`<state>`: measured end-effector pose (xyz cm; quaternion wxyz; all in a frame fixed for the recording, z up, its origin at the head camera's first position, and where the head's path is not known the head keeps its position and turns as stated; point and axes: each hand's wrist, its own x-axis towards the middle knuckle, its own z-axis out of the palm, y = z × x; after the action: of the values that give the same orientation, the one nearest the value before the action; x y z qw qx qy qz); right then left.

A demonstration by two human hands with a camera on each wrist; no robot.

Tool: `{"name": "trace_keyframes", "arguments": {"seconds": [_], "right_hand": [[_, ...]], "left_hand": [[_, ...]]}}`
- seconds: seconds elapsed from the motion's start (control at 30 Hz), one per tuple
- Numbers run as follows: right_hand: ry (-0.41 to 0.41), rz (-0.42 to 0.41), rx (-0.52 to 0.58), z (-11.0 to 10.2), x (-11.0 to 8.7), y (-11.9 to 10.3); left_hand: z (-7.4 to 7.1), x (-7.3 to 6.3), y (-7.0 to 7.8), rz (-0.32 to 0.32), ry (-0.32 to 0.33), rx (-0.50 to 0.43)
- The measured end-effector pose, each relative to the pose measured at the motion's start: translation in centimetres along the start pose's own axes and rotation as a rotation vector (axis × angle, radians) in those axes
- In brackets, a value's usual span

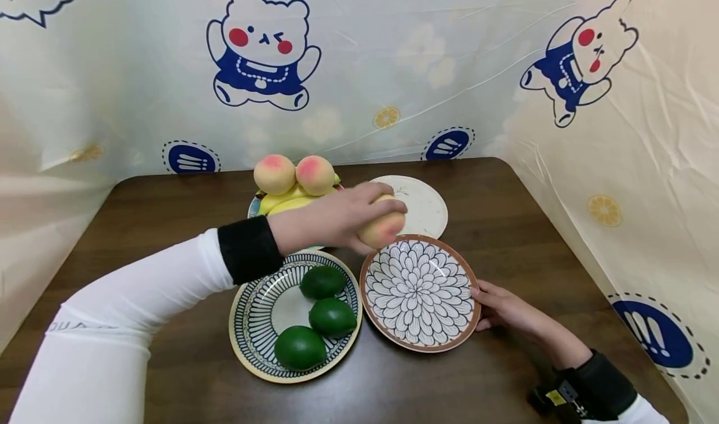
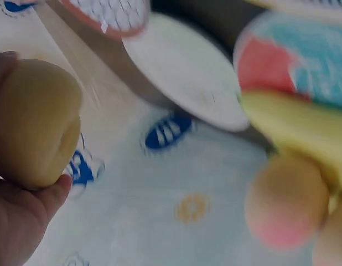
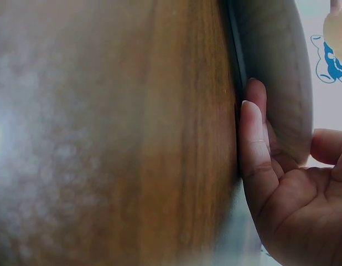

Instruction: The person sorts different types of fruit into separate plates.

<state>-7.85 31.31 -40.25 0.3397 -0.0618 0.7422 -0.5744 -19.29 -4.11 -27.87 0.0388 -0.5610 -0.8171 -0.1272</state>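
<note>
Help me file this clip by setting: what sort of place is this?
Probably a makeshift filming corner, likely indoors: a cartoon-printed sheet rises behind and beside a dark wooden table, and a small gadget is strapped at the person's right wrist.

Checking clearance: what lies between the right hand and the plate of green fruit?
The brown-rimmed plate lies between them, seen in the head view.

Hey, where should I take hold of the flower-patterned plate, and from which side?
I'd probably take the flower-patterned plate by its right rim, coming from the right and pinching above and below: its sloped side lifts that edge off the table, while the striped plate crowds its left.
</note>
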Motion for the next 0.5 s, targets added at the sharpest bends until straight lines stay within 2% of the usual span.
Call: {"name": "trace_keyframes", "arguments": {"seconds": [0.1, 0.23, 0.33, 0.5], "right_hand": [[-0.001, -0.007, 0.004, 0.0, 0.0, 0.0], [-0.015, -0.029, 0.018, 0.2, 0.0, 0.0], [-0.019, -0.036, 0.017, 0.3, 0.0, -0.1], [0.002, -0.021, 0.004, 0.2, -0.1, -0.1]], "left_hand": [[1.1, 1.1, 0.8, -0.082, -0.056, -0.219], [2.6, 2.5, 1.5, -0.175, -0.153, -0.368], [3.8, 3.3, 1.8, -0.172, -0.216, -0.410], [5.6, 4.2, 2.0, -0.132, -0.292, -0.441]]}}
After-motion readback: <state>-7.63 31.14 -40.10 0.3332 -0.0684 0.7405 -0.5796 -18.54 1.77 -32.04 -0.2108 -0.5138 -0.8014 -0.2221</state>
